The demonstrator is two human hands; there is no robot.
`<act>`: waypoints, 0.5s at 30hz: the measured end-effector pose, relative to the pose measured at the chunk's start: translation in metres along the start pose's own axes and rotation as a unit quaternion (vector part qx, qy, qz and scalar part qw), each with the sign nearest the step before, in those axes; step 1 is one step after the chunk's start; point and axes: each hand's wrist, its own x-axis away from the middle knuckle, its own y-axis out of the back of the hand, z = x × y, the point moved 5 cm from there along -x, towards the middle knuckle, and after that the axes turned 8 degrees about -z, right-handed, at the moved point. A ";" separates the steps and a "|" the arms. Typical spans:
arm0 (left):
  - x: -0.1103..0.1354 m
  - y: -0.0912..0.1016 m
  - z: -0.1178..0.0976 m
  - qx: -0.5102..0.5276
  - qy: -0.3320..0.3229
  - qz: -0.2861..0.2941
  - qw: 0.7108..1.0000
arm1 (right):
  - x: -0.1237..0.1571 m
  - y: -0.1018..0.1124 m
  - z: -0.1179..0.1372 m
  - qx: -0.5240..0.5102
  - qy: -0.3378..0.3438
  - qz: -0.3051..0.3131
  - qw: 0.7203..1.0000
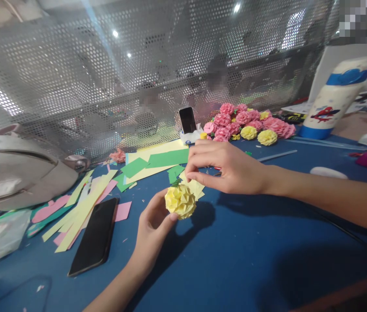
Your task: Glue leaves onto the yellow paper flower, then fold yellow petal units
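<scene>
My left hand (152, 229) holds a round yellow folded-paper flower (180, 201), thumb at its lower side and the fingers behind it. A bit of green paper (176, 183) shows at the flower's top edge. My right hand (224, 167) hovers just above and to the right, apart from the flower. Its fingers are bent and the thumb and fingertips come close together; anything between them is too small to make out. Beneath that hand lie small yellow paper pieces (196, 190) and a green scrap (174, 173).
Green strips (167, 158) and yellow strips (82, 212) lie left and behind. A black phone (94, 238) rests at left, near a bag (17, 164). Pink paper flowers (235, 121), a small phone (188, 120) and a bottle (336, 102) stand along the perforated metal screen (105, 86).
</scene>
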 end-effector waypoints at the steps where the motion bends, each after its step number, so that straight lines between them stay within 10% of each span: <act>1: 0.000 0.000 0.000 -0.001 0.000 -0.001 1.000 | 0.000 0.000 0.000 -0.002 -0.003 0.002 1.000; 15: 0.001 0.001 -0.001 -0.014 0.002 -0.009 1.000 | 0.001 -0.003 -0.004 -0.001 -0.033 0.028 0.999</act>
